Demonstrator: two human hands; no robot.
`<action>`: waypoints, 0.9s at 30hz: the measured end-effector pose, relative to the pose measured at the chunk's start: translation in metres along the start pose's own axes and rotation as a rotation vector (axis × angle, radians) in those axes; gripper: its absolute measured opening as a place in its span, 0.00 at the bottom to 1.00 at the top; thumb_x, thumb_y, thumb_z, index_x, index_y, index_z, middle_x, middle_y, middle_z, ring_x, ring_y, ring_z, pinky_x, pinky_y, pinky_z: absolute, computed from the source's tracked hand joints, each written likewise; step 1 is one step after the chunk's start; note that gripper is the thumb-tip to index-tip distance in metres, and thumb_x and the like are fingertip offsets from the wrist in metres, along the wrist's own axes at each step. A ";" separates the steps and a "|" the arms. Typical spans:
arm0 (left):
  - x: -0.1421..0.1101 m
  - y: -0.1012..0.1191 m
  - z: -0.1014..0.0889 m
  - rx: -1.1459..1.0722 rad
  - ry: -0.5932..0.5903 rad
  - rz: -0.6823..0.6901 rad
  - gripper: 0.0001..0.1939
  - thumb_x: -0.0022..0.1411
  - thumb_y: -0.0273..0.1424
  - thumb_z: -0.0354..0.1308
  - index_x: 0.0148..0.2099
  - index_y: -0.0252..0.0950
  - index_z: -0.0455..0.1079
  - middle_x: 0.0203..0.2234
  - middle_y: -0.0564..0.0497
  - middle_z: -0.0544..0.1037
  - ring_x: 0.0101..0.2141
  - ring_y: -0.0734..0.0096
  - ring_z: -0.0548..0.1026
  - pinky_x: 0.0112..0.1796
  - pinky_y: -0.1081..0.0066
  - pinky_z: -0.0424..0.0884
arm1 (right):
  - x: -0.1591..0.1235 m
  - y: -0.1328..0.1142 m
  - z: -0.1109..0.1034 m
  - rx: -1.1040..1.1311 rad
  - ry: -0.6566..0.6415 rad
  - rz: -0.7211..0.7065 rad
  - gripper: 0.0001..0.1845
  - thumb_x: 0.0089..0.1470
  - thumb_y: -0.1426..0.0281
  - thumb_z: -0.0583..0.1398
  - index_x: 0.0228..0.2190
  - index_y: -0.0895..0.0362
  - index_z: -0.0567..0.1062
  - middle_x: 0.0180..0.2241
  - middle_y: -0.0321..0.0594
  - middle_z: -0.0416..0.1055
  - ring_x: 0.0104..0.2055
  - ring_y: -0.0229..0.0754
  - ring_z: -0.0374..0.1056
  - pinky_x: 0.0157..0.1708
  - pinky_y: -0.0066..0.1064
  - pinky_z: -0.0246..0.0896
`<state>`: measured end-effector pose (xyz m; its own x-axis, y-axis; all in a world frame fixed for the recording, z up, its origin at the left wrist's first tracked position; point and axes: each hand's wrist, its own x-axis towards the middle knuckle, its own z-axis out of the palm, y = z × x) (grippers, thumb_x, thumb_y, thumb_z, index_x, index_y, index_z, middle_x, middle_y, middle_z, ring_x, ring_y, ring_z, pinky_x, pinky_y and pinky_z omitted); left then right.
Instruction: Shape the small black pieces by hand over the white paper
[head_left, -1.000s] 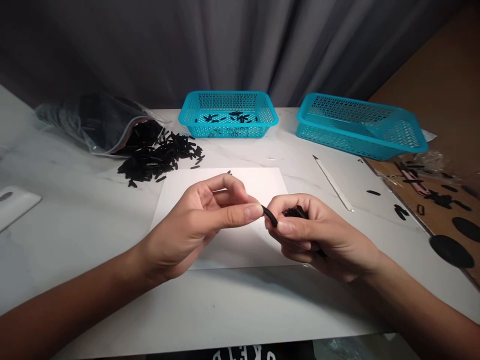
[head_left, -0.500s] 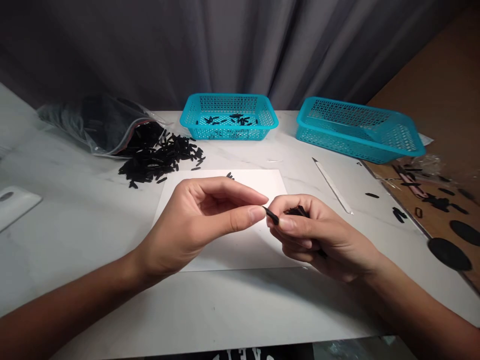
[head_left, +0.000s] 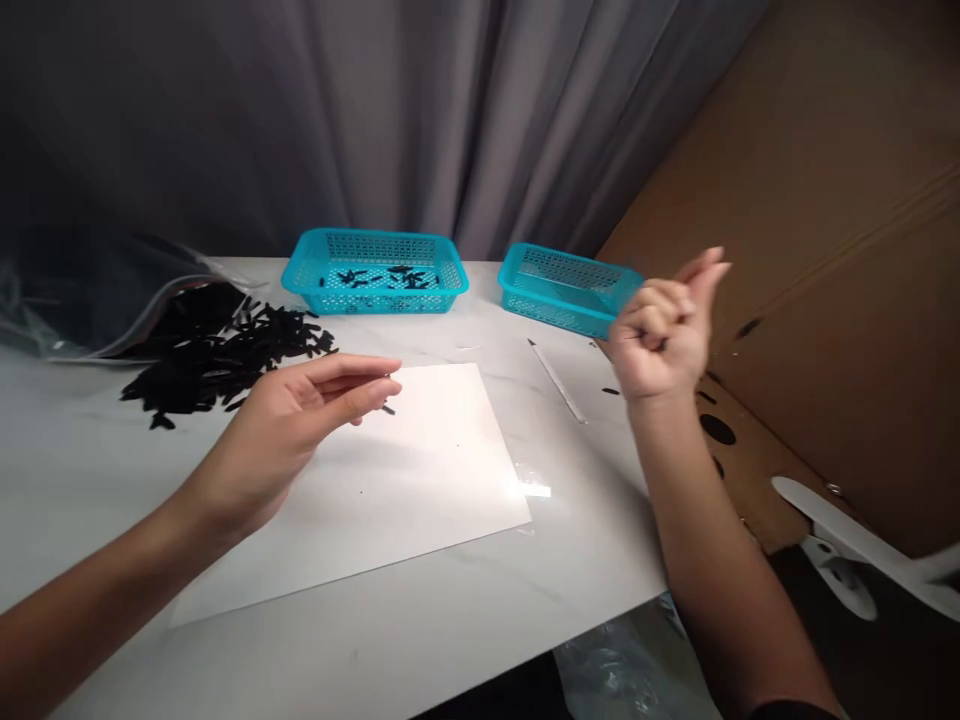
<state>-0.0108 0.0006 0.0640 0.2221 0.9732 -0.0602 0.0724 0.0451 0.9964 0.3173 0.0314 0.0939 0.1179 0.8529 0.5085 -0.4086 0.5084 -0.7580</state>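
My left hand (head_left: 300, 415) hovers low over the left part of a white sheet (head_left: 435, 470), fingers stretched out and thumb apart, with nothing in it. A small black piece (head_left: 388, 408) lies on the sheet right at its fingertips. My right hand (head_left: 664, 330) is raised above the table's right edge, curled into a fist with the knuckles up. A bit of dark material shows inside the curled fingers, most likely small black pieces.
A pile of black pieces (head_left: 217, 365) spills from a plastic bag (head_left: 82, 310) at the left. Two teal baskets stand at the back: one (head_left: 375, 300) holding several black pieces, the other (head_left: 555, 310) to its right. A white strip (head_left: 559, 382) lies nearby. Cardboard (head_left: 825, 250) rises on the right.
The hands have parted. My right hand has lifted up and to the right in a fist; my left hand has spread its fingers over the sheet. The view has swung to the right.
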 end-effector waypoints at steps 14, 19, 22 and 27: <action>-0.007 -0.015 0.016 0.545 -0.171 0.277 0.11 0.65 0.40 0.59 0.46 0.45 0.77 0.36 0.51 0.78 0.37 0.67 0.74 0.34 0.72 0.66 | -0.090 0.091 0.082 0.008 -0.379 1.032 0.17 0.46 0.61 0.71 0.24 0.62 0.75 0.18 0.28 0.58 0.18 0.28 0.47 0.17 0.24 0.36; -0.006 -0.027 0.014 0.650 -0.171 0.364 0.11 0.67 0.40 0.56 0.49 0.47 0.74 0.38 0.53 0.77 0.36 0.69 0.72 0.32 0.73 0.67 | -0.081 0.085 0.077 0.004 -0.361 1.027 0.17 0.47 0.60 0.71 0.27 0.63 0.77 0.18 0.28 0.57 0.18 0.27 0.45 0.16 0.22 0.36; 0.000 -0.030 0.011 0.648 -0.119 0.354 0.11 0.67 0.41 0.56 0.48 0.46 0.74 0.37 0.54 0.77 0.35 0.71 0.71 0.34 0.73 0.68 | -0.058 0.076 0.060 0.013 -0.208 0.918 0.21 0.51 0.54 0.68 0.30 0.60 0.76 0.18 0.26 0.53 0.17 0.26 0.39 0.15 0.20 0.33; 0.009 -0.038 0.005 0.615 -0.106 0.267 0.11 0.66 0.43 0.56 0.44 0.45 0.74 0.38 0.55 0.78 0.34 0.71 0.71 0.34 0.72 0.67 | -0.016 0.058 0.003 -0.083 0.054 0.709 0.28 0.58 0.48 0.61 0.22 0.56 0.60 0.18 0.25 0.47 0.16 0.27 0.39 0.12 0.18 0.35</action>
<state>-0.0070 0.0066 0.0253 0.4010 0.9042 0.1469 0.5349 -0.3612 0.7638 0.2885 0.0472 0.0428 -0.1052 0.9849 -0.1372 -0.3331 -0.1649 -0.9284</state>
